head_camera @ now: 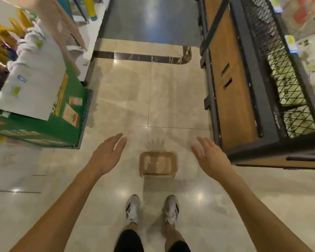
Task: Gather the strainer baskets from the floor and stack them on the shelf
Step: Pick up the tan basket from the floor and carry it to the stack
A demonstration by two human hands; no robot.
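Observation:
A tan rectangular strainer basket (157, 164) sits on the glossy beige floor just ahead of my feet. It may be a nested stack; I cannot tell. My left hand (106, 154) hovers to its left, palm turned inward, fingers apart and holding nothing. My right hand (210, 156) hovers to its right in the same pose, also holding nothing. Both hands are well above the floor and apart from the basket. A black-framed shelf unit (244, 88) with wooden panels and wire mesh rises on the right.
A green display box (49, 128) with white packs on top stands at the left. More stocked shelves (309, 42) fill the far right. The aisle floor (149, 84) runs ahead between the left display and the shelf unit. My white shoes (133, 210) are below the basket.

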